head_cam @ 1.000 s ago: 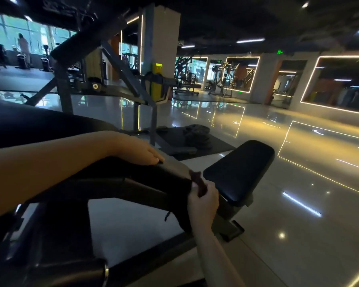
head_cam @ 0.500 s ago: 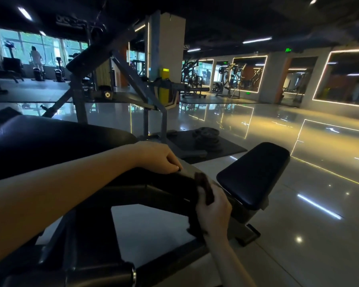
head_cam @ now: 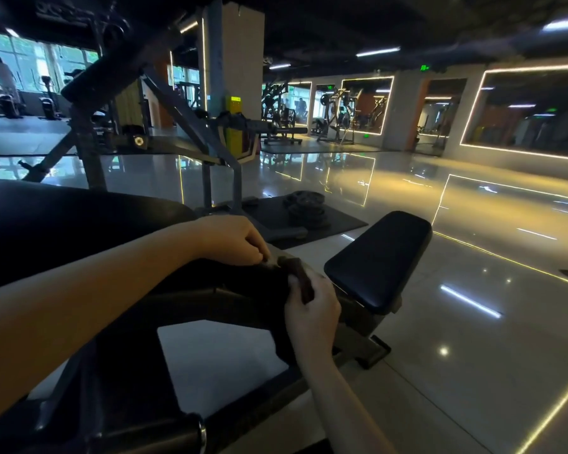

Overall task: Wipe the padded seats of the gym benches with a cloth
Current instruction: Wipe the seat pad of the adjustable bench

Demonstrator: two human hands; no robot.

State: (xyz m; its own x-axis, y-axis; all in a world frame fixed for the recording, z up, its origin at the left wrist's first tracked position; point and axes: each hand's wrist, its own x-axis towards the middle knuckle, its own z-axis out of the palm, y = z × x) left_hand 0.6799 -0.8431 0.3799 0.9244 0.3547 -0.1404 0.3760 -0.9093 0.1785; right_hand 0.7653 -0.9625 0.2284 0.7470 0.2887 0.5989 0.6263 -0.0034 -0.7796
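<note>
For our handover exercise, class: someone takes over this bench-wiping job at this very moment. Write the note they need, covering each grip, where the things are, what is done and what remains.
The left grip has its fingers curled at the end of the long pad, beside the cloth. Whether it pinches the cloth is unclear.
The right grip holds the cloth against that same pad end.
The small seat pad lies just beyond both hands, and the cloth is not on it.
Done: no wipe marks show, so this cannot be told.
Left: probably wipe the small seat pad next.
</note>
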